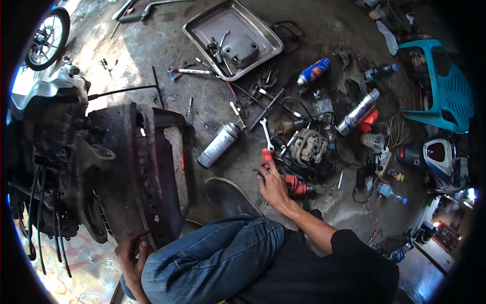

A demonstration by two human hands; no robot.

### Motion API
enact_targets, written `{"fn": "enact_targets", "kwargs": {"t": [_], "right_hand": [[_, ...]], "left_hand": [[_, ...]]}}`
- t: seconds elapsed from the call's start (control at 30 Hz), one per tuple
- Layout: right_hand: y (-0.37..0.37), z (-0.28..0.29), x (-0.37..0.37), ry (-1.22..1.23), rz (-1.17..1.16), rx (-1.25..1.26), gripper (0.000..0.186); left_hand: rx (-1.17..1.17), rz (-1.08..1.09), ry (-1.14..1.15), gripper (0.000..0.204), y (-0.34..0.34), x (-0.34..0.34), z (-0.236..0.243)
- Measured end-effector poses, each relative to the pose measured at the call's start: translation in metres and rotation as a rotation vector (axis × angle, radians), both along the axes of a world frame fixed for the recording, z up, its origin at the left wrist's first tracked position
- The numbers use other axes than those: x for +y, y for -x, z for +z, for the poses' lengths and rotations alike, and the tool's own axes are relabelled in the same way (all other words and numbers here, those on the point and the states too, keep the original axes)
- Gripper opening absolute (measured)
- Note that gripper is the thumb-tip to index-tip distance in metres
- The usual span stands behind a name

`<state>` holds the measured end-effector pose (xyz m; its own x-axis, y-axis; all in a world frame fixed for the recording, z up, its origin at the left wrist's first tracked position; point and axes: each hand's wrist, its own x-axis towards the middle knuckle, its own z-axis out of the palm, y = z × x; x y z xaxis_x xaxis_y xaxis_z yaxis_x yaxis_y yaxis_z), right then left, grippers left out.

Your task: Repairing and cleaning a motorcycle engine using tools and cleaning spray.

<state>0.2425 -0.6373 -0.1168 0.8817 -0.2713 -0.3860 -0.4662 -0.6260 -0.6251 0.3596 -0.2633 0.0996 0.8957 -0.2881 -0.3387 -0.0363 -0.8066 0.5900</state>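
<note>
My right hand [274, 186] reaches down to the floor, its bent fingers closed on the lower end of a small red object [267, 155]. Just beyond that lies an open-ended wrench [266, 133]. A red power drill [295, 186] is beside my right hand, partly covered by it. To the right of the fingers sits a dirty, finned metal engine part [309, 148]. At the lower left, my left hand [132, 257] is by my knee, close to a dark motorcycle body [119, 172]. Its fingers are loosely bent and apart, and I see nothing between them.
A silver spray can [217, 145] lies left of the wrench. Farther off are a metal tray [273, 46] with parts in it, a blue spray can [314, 71] and a silver canister [358, 112]. A teal plastic stool [450, 96] stands at the right, near several bottles and cables.
</note>
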Motion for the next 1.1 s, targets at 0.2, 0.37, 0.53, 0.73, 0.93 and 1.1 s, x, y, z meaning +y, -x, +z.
{"fn": "enact_targets", "kwargs": {"t": [0.2,0.37,0.53,0.73,0.93,1.1], "right_hand": [[0.030,0.013,0.020,-0.157,0.014,-0.085,0.025],[0.046,-0.003,0.024,-0.345,0.357,0.205,0.024],[0.043,-0.028,0.031,-0.191,0.233,0.125,0.027],[0.048,-0.038,0.034,-0.209,0.218,0.079,0.037],[0.035,-0.035,0.049,-0.105,0.434,0.215,0.064],[0.036,-0.032,0.050,-0.028,0.425,0.100,0.061]], "left_hand": [[0.161,0.020,-0.064,0.023,-0.003,0.019,0.026],[0.218,0.046,-0.085,0.022,-0.002,0.031,0.029],[0.233,-0.100,-0.156,0.027,-0.007,0.035,0.029],[0.254,-0.167,-0.095,0.027,-0.010,0.031,0.024],[0.218,-0.224,-0.029,0.025,-0.010,0.032,0.009],[0.209,-0.245,-0.052,0.021,-0.007,0.043,0.005]]}}
